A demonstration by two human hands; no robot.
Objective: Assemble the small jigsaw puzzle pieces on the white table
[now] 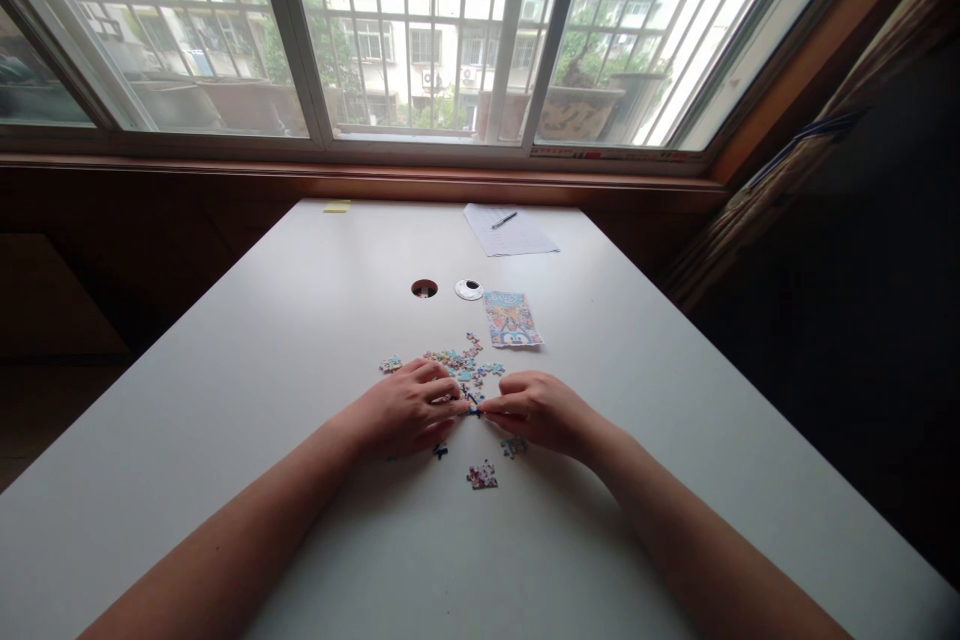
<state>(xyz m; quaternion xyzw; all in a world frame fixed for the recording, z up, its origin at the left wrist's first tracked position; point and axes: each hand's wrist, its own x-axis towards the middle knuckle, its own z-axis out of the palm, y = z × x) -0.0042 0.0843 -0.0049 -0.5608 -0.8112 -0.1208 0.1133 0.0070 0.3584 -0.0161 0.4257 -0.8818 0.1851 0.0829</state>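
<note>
Between my two hands a small dark-and-blue jigsaw piece [473, 409] is pinched at the fingertips. My left hand [416, 405] grips it from the left, its fingers curled. From the right, my right hand [536, 408] meets it with thumb and forefinger pressed together. Loose jigsaw pieces [454, 358] are heaped just beyond my fingers, partly hidden by the left hand. Closer to me lies a joined cluster of reddish pieces [482, 475]. Another small cluster [514, 446] sits under my right hand, and a dark piece [440, 450] lies beside my left.
A colourful picture sheet [513, 320] lies beyond my right hand. Behind it are a round white cover [469, 290], a round hole [424, 289] in the white table [247, 350], and paper [517, 238] with a pen [504, 220]. A yellow note [337, 206] is near the far edge.
</note>
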